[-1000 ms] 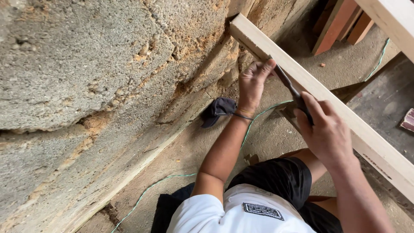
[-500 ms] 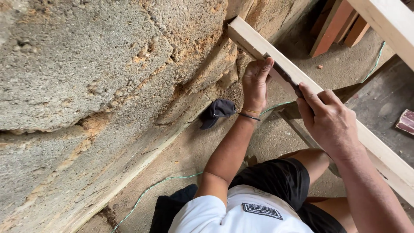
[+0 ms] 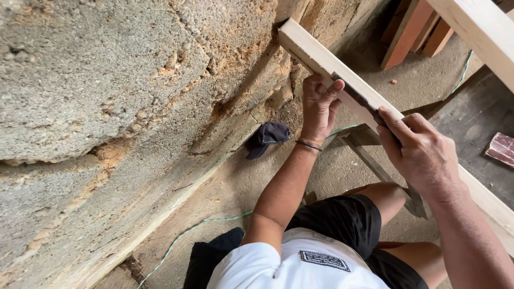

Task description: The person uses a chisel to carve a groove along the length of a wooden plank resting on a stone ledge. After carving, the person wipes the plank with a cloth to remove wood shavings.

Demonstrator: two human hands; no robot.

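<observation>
Where the pale wooden board (image 3: 316,53) meets the rough stone wall (image 3: 107,96), its end butts right against the stone. It slants down from there toward the person. It looks stiff and hard, not bendy, and too long to be light, so it is best held on its edges, near the spot being worked.

A thin dark tool (image 3: 357,99), maybe a flat blade or ruler, lies along the top of the board. It looks hard and narrow, and it could slip if it is not pressed down.

The left hand (image 3: 318,107) is curled around the board's edge, with its thumb on the far end of the tool. The right hand (image 3: 423,152) is closed on the near end of the tool and rests on the board.

Below, a dark cloth (image 3: 267,136) lies on the sandy ground (image 3: 225,187) by the wall. A green string (image 3: 187,233) runs across the ground. More boards (image 3: 407,32) lean farther off.
</observation>
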